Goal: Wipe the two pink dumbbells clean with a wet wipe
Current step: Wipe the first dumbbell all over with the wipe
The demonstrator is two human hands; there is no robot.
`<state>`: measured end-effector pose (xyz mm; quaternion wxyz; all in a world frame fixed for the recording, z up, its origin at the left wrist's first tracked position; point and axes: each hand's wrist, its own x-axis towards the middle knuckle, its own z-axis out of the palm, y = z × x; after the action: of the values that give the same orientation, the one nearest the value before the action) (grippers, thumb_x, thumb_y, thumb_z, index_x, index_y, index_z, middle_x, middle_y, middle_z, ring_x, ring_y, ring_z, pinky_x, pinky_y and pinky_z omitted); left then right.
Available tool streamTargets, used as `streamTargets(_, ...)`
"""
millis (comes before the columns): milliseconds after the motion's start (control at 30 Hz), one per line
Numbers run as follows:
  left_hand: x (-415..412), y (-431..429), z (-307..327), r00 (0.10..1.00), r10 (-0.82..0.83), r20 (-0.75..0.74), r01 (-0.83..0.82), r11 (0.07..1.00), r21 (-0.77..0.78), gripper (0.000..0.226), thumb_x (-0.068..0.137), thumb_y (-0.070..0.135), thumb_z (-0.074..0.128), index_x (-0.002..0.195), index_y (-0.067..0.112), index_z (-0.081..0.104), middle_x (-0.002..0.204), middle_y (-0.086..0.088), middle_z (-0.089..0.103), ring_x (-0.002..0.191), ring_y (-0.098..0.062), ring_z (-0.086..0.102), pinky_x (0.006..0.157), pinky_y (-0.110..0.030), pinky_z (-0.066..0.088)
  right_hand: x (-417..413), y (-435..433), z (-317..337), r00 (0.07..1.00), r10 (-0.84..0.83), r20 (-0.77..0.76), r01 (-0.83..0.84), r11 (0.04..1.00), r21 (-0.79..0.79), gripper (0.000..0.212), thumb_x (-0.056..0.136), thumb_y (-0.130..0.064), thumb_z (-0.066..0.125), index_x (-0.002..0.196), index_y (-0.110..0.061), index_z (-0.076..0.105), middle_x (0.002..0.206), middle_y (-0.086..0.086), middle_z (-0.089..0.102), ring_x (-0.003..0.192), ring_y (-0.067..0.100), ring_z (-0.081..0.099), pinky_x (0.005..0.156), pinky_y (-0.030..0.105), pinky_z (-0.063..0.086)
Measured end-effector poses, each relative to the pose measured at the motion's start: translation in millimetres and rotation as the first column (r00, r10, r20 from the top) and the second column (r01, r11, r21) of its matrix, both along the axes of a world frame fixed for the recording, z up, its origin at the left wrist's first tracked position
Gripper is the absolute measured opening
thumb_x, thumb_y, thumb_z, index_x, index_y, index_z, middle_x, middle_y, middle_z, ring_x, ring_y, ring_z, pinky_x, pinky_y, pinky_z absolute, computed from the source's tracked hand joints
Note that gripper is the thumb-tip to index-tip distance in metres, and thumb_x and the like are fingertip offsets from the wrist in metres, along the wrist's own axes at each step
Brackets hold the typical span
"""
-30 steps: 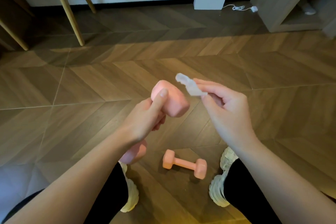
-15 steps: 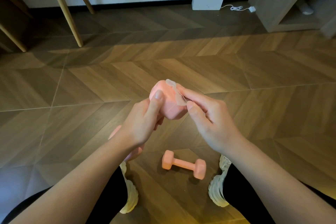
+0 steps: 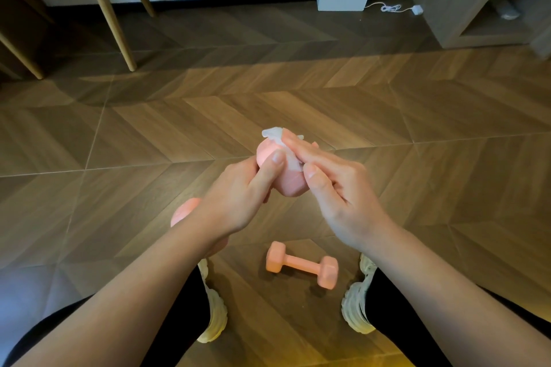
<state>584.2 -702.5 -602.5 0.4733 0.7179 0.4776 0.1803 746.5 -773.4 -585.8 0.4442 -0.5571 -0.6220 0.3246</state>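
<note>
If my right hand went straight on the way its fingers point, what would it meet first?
The crumpled white wet wipe, which the right hand pinches against the upper head of the pink dumbbell gripped by the left hand.

Dim warm indoor light, soft shadows, wide-angle edge distortion, slight blur

Both dumbbells, the held one (image 3: pixel 290 185) and the one on the floor (image 3: pixel 301 264), are pink. The wipe (image 3: pixel 278 135) is white. The floor (image 3: pixel 298 104) is brown wood in a chevron pattern; the shoes (image 3: pixel 356 304) are cream.
</note>
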Motion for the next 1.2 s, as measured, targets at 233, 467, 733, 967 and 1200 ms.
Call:
streamTargets(233,3.5,6.2,-1.7,0.997,0.06,0.051,-0.054,0.993,-0.108,0.091,0.069,0.097,0.015,0.058,0.015,0.052,0.047,0.006,0.05,0.047,-0.009,0.046,0.053,-0.022,0.037,-2.7,-4.1,-0.8,0.999,0.004,0.041,-0.007,0.998,0.062,0.044,0.101,-0.017,0.038,0.141,-0.006,0.048,0.149,0.001,0.047,0.14,0.015,0.045,0.12,0.044,0.029)
streamTargets(467,5.2,8.8,-2.6,0.959,0.175,0.225,-0.119,0.963,-0.244,0.105,0.061,0.103,0.029,0.061,0.0,0.048,0.051,-0.004,0.045,0.052,-0.019,0.041,0.057,-0.037,0.034,2.1,-9.0,-1.3,0.998,-0.043,0.05,0.039,0.996,0.078,0.042,0.099,-0.004,0.041,0.139,-0.006,0.051,0.144,0.003,0.054,0.138,0.009,0.046,0.119,0.042,0.031)
streamTargets(733,-2.7,2.5,5.6,0.969,0.09,0.232,-0.115,0.989,0.098,0.066,0.073,0.096,0.024,0.06,0.04,0.056,0.055,0.017,0.055,0.055,-0.002,0.049,0.061,-0.027,0.039,6.1,-8.5,1.4,0.991,-0.126,-0.039,0.127,0.992,0.014,0.04,0.1,-0.01,0.039,0.137,-0.004,0.054,0.139,-0.001,0.055,0.133,0.002,0.049,0.112,0.032,0.039)
streamTargets(967,-4.3,-2.5,11.7,0.996,-0.087,0.012,0.079,0.951,0.299,0.06,0.072,0.096,0.015,0.079,0.045,0.044,0.069,0.021,0.061,0.069,-0.002,0.056,0.061,-0.03,0.036,7.3,-5.0,1.3,0.994,-0.088,-0.066,0.088,0.996,-0.005,0.043,0.101,-0.009,0.037,0.14,-0.002,0.051,0.148,0.006,0.051,0.141,0.009,0.043,0.117,0.043,0.035)
streamTargets(1200,-0.7,0.0,13.8,0.974,-0.1,-0.204,0.167,0.923,0.346,0.057,0.074,0.084,0.019,0.1,0.038,0.04,0.067,0.018,0.051,0.065,-0.001,0.05,0.058,-0.026,0.031,6.6,-5.4,-1.3,0.995,-0.089,-0.043,0.092,0.994,0.062,0.04,0.102,-0.01,0.037,0.14,-0.005,0.049,0.147,0.007,0.052,0.14,0.012,0.044,0.114,0.048,0.039)
